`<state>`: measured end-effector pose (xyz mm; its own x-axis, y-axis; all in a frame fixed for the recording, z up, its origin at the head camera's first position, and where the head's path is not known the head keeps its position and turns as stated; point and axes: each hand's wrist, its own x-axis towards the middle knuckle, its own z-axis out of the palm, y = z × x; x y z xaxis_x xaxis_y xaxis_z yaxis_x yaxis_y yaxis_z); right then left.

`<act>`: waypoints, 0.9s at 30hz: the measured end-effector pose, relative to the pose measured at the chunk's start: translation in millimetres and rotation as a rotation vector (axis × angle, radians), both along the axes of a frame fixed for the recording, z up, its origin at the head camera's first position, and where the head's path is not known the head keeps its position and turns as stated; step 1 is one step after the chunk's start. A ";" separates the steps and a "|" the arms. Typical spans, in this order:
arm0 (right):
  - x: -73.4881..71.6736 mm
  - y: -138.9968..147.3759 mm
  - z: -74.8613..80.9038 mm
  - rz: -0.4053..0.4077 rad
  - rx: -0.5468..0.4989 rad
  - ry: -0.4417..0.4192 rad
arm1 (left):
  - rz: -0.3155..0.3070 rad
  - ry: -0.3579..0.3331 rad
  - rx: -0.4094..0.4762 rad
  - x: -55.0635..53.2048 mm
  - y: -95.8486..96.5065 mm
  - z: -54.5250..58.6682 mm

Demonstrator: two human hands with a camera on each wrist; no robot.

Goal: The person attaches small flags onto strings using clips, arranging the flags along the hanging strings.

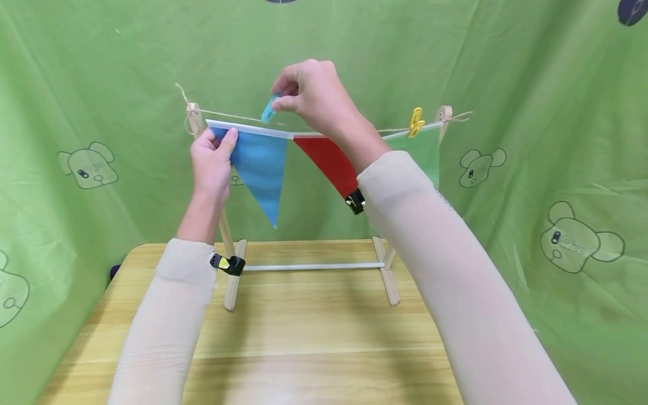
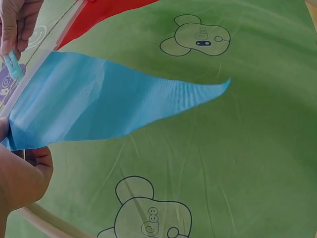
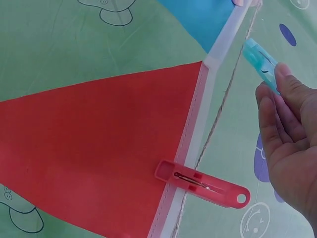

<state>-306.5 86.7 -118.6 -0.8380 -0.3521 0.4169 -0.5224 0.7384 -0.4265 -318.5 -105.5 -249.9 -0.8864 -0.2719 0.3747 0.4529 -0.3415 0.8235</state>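
Note:
A string of pennants hangs along a twine line (image 3: pixel 221 106) by its white top band. My left hand (image 1: pixel 211 163) pinches the upper left corner of the blue pennant (image 1: pixel 260 169) between thumb and fingers. Above the line, my right hand (image 1: pixel 316 93) pinches a light-blue clothespin (image 3: pixel 261 62), whose free end is beside the twine. The red pennant (image 3: pixel 114 144) is fastened to the twine by a red clothespin (image 3: pixel 203 184). At the right, a yellow clothespin (image 1: pixel 415 122) sits on the green pennant (image 1: pixel 422 151). My right forearm partly covers the red pennant in the head view.
Wooden posts (image 1: pixel 194 119) carry the twine's two ends. Their feet (image 1: pixel 235 275) stand on the wooden table (image 1: pixel 314 332), joined by a white crossbar (image 1: pixel 314 266). Green cloth (image 1: pixel 126 62) with bear drawings surrounds the table at the back and sides.

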 end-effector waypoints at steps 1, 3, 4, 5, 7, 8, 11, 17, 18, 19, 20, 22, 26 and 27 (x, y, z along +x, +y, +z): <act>-0.6 -1.1 0.1 0.004 0.017 0.003 | -0.001 0.002 0.004 -0.4 -0.4 0.7; -1.4 -3.5 0.4 0.011 0.048 0.012 | 0.006 0.008 -0.002 -0.8 -0.8 2.0; -1.8 -4.7 0.3 0.014 0.061 0.017 | 0.008 0.009 -0.005 -1.0 -1.0 2.4; -2.2 -5.8 0.2 0.017 0.072 0.023 | 0.009 0.008 -0.005 -1.3 -1.1 2.9; -3.1 -8.1 -0.6 0.024 0.091 0.038 | 0.004 0.003 -0.001 -1.7 -1.2 3.9; -3.5 -9.0 -1.2 0.027 0.099 0.045 | 0.005 0.001 -0.005 -1.8 -1.1 4.1; -4.9 -11.3 -3.5 0.035 0.122 0.068 | -0.001 -0.007 0.002 -1.9 -0.3 4.7; -5.0 -14.3 -6.6 0.053 0.181 0.133 | 0.005 -0.014 0.012 -2.2 1.7 4.8; -4.8 -14.8 -6.7 0.055 0.189 0.140 | 0.009 -0.017 0.012 -2.2 1.8 5.1; -4.4 -15.0 -6.7 0.056 0.193 0.146 | 0.012 -0.019 0.013 -2.7 2.0 5.1; -4.1 -15.1 -6.7 0.056 0.197 0.149 | 0.014 -0.017 0.013 -3.1 2.4 5.5; -3.3 -15.4 -6.8 0.052 0.208 0.150 | 0.017 -0.015 0.015 -3.8 3.3 6.4; -3.3 -16.5 -8.7 0.046 0.229 0.148 | 0.020 -0.011 0.015 -4.1 4.5 7.8; -3.4 -17.0 -9.3 0.044 0.236 0.146 | 0.022 -0.014 0.013 -3.9 4.5 8.1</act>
<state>-309.9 69.6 -127.9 -0.7570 -0.4885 0.4340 -0.5994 0.7836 -0.1635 -322.4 -101.1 -241.9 -0.8852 -0.2963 0.3586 0.4490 -0.3422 0.8254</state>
